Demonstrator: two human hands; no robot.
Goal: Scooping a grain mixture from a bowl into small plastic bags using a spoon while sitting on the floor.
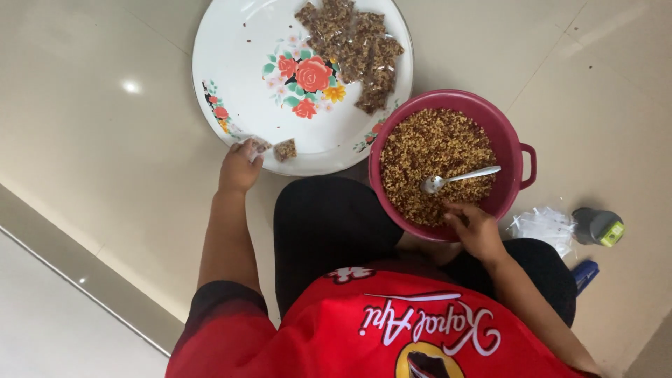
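My left hand rests at the near rim of a large white round tray painted with flowers, its fingers closed on a small clear packet of brown mix. A pile of several filled packets lies at the tray's far right. My right hand sits on the near rim of a dark red bowl full of brown crumbly mix, fingers curled over the edge. A metal spoon lies in the mix, just above that hand.
A heap of empty clear small bags lies on the pale tiled floor right of the bowl. Beside it stands a grey and green small device, with a blue object below. My legs in black are folded between tray and bowl.
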